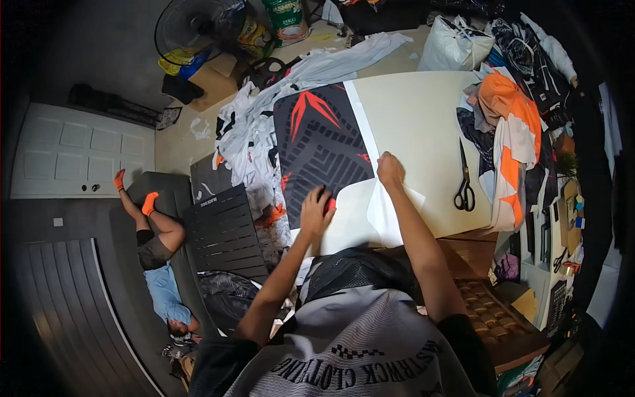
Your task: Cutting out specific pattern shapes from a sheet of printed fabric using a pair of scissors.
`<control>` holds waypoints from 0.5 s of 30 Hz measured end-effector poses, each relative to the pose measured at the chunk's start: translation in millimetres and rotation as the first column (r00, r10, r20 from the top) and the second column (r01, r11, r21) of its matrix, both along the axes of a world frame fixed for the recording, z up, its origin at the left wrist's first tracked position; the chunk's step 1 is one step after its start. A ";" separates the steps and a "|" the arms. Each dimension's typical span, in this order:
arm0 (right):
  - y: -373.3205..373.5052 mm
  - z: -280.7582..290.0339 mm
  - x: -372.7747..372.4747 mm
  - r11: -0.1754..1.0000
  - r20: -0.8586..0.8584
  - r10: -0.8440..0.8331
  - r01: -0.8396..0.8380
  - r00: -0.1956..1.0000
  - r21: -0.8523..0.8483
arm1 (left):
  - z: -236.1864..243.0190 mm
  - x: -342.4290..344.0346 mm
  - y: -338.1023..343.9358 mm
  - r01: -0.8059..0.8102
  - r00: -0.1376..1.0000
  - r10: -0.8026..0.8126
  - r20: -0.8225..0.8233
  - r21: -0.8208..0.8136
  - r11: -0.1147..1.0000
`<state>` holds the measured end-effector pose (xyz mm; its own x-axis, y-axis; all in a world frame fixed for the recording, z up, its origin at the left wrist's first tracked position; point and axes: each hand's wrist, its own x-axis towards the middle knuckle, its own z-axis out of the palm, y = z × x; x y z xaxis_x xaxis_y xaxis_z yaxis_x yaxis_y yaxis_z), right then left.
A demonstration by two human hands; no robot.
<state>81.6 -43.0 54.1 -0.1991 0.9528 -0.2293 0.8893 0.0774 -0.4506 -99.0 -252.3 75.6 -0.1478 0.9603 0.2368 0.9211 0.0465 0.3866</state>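
Printed fabric panel (322, 149), black with red marks, lies flat on the counter (423, 112). Left hand (316, 210) closes over a small red object at its lower edge; right hand (389, 169) presses curled on white paper (390, 208). Uneven pressure could shift or crease both; scissors (464, 188) lie well apart.

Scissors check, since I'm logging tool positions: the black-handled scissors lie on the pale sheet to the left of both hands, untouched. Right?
Not quite. The head view shows the scissors lying untouched on the pale sheet, but to the right of both hands, beyond the right hand; the left hand is farther away.
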 end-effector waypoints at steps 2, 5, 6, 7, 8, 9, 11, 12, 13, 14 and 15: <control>0.6 1.1 0.8 1.000 0.010 0.010 -0.010 1.000 -0.012 | -2.2 4.7 -5.3 -0.039 0.999 0.040 0.031 -0.035 0.999; 0.0 3.9 0.8 0.999 0.006 0.029 -0.029 1.000 -0.033 | -4.0 9.2 -8.6 -0.139 0.985 0.151 0.085 -0.130 0.982; -0.5 2.8 1.6 0.999 0.012 0.042 -0.042 0.999 -0.031 | -4.2 10.3 -10.3 -0.151 0.982 0.163 0.091 -0.129 0.980; -1.3 2.2 3.3 0.998 0.018 0.054 -0.053 0.998 -0.034 | -3.6 10.7 -11.7 -0.144 0.982 0.159 0.103 -0.136 0.980; -2.1 1.9 5.7 0.997 0.023 0.065 -0.064 0.998 -0.036 | -2.3 10.8 -12.8 -0.137 0.982 0.153 0.113 -0.142 0.980; -2.7 2.0 8.5 0.997 0.026 0.075 -0.074 0.997 -0.038 | -0.4 10.9 -13.5 -0.128 0.982 0.147 0.122 -0.147 0.981; -4.6 3.4 13.6 0.994 0.040 0.102 -0.100 0.994 -0.054 | 2.1 11.2 -15.7 -0.125 0.981 0.144 0.129 -0.145 0.981; -7.1 4.6 15.8 0.991 0.050 0.121 -0.117 0.991 -0.070 | 2.9 11.9 -19.5 -0.139 0.977 0.162 0.137 -0.164 0.977; -11.0 9.0 16.7 0.990 0.048 0.130 -0.127 0.990 -0.063 | 0.2 13.9 -25.5 -0.156 0.972 0.184 0.146 -0.182 0.971; -16.2 13.1 16.4 0.984 0.057 0.152 -0.146 0.987 -0.100 | -2.4 16.6 -31.5 -0.173 0.967 0.205 0.154 -0.200 0.964; -19.4 17.6 17.6 0.977 0.065 0.175 -0.165 0.982 -0.136 | -5.1 19.7 -36.5 -0.190 0.960 0.227 0.161 -0.218 0.957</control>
